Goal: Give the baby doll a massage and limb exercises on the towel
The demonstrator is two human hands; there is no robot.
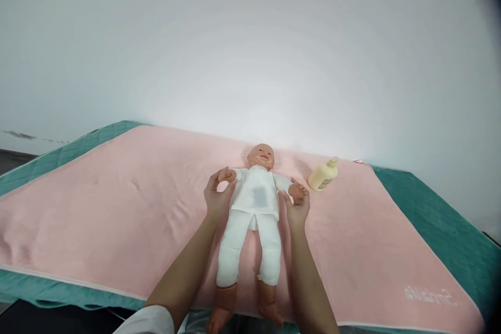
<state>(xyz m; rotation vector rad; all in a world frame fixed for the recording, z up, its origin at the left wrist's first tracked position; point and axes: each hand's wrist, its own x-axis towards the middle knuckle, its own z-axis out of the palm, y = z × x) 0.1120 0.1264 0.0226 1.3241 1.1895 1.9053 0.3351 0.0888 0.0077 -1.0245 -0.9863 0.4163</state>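
Observation:
A baby doll [256, 193] with a white cloth body lies on its back on a pink blanket [352, 250], head toward the wall, feet at the near edge. My left hand [218, 195] is closed around the doll's arm on the left, close to its small hand. On the other side, my right hand [297, 206] grips the doll's other arm by its hand. Both doll arms are spread out from the body. A pale yellow pump bottle [323, 175] stands tilted in view, just beyond my right hand.
Green quilted cloth [442, 219] shows under the blanket at both sides and along the front edge. A pale wall [250, 52] rises directly behind. Something dark [50, 318] is at the lower left, below the cloth.

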